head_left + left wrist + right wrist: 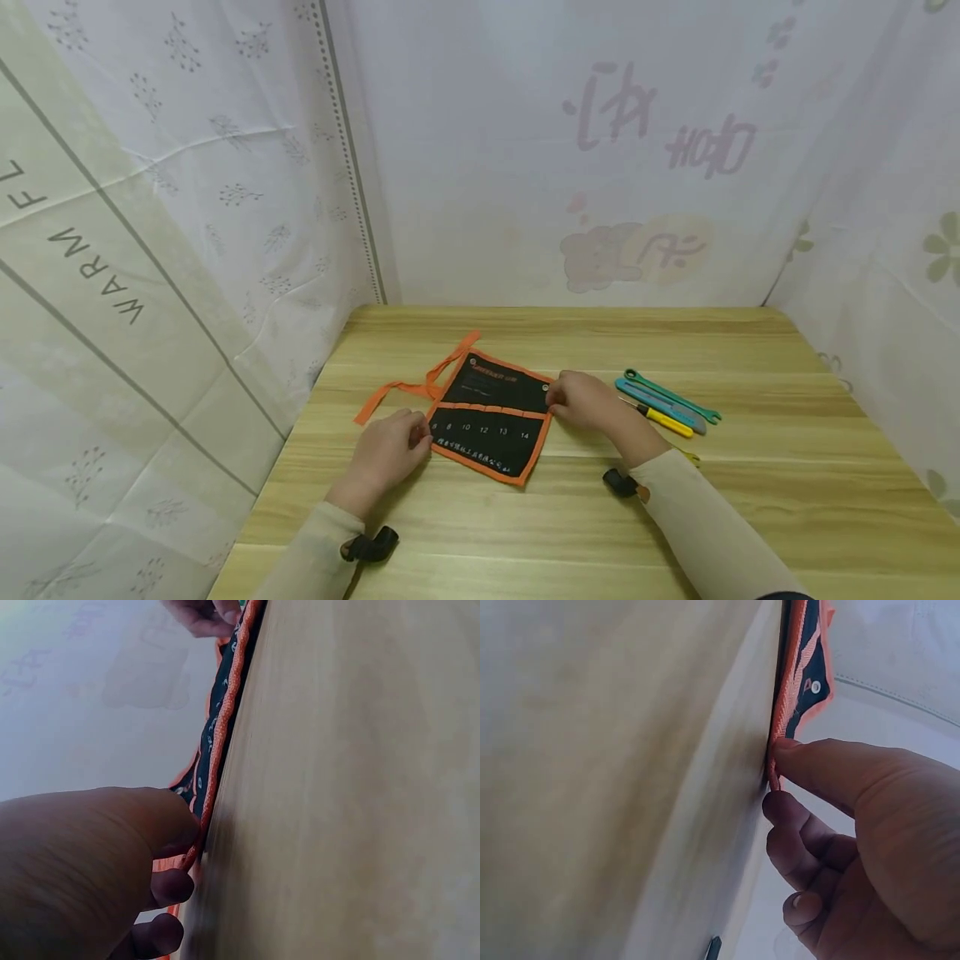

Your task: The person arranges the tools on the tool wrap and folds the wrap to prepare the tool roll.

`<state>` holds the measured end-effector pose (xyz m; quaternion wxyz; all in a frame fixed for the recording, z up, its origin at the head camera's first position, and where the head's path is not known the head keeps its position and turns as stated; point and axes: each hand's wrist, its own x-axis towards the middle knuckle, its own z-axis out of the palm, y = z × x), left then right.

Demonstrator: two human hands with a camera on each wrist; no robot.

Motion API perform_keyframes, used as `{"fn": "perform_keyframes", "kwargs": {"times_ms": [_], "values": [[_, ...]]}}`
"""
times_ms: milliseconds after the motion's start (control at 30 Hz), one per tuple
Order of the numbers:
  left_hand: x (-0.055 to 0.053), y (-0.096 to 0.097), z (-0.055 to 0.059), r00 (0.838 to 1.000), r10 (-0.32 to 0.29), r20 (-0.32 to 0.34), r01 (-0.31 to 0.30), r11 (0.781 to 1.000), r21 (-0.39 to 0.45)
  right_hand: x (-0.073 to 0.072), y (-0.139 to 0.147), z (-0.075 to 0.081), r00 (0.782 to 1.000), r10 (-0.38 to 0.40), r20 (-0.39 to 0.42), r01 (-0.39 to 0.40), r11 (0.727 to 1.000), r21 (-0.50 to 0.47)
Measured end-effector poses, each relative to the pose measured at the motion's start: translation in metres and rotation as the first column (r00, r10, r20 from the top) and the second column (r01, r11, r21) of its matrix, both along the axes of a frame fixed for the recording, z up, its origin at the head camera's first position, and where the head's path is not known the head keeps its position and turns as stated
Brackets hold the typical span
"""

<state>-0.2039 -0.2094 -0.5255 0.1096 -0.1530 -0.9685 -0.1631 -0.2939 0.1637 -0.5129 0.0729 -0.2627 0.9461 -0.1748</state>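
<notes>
A black cloth tool pouch [483, 450] with orange trim lies spread on the table, its row of pockets numbered from 6 to 14. My left hand [386, 450] pinches its left edge between thumb and fingers. At the right edge, just below a metal eyelet, my right hand [587, 402] pinches the orange border. The left wrist view shows the thumb [161, 821] pressed on the trim, with the pouch edge running close along the tabletop. In the right wrist view the thumb [817, 761] and forefinger meet at the border. Orange tie straps [401, 387] trail off the upper left.
Right of the pouch lie a green ratchet wrench [675, 396], a blue utility knife [660, 402] and a yellow-handled screwdriver [669, 422]. A yellow tool [692, 457] is partly hidden behind my right forearm. Patterned curtains [480, 167] enclose the wooden table [810, 467] at the back and sides.
</notes>
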Motion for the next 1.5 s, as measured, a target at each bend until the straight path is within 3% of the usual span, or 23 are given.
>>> {"fn": "perform_keyframes", "kwargs": {"times_ms": [233,467,800,1033,1500], "values": [[-0.006,0.003,0.001,1.0,-0.002,-0.016,0.002,1.0,-0.009,0.018,0.009,0.002,1.0,-0.004,-0.018,0.005,1.0,0.028],[-0.009,0.005,0.002,1.0,-0.002,-0.003,0.002,1.0,-0.029,0.033,0.014,0.003,1.0,-0.018,0.008,0.018,1.0,-0.006],[-0.015,0.01,0.003,1.0,0.004,-0.001,-0.004,0.999,-0.05,0.052,0.02,0.005,0.999,0.003,-0.039,-0.003,1.0,-0.001],[-0.022,0.014,0.003,1.0,-0.003,-0.004,0.003,0.998,-0.055,0.068,0.023,0.006,1.0,0.004,0.02,-0.003,0.998,-0.056],[-0.035,0.021,0.003,0.999,0.01,0.041,-0.009,0.999,-0.039,0.087,0.024,0.007,0.998,0.063,0.031,-0.06,0.994,-0.091]]}}
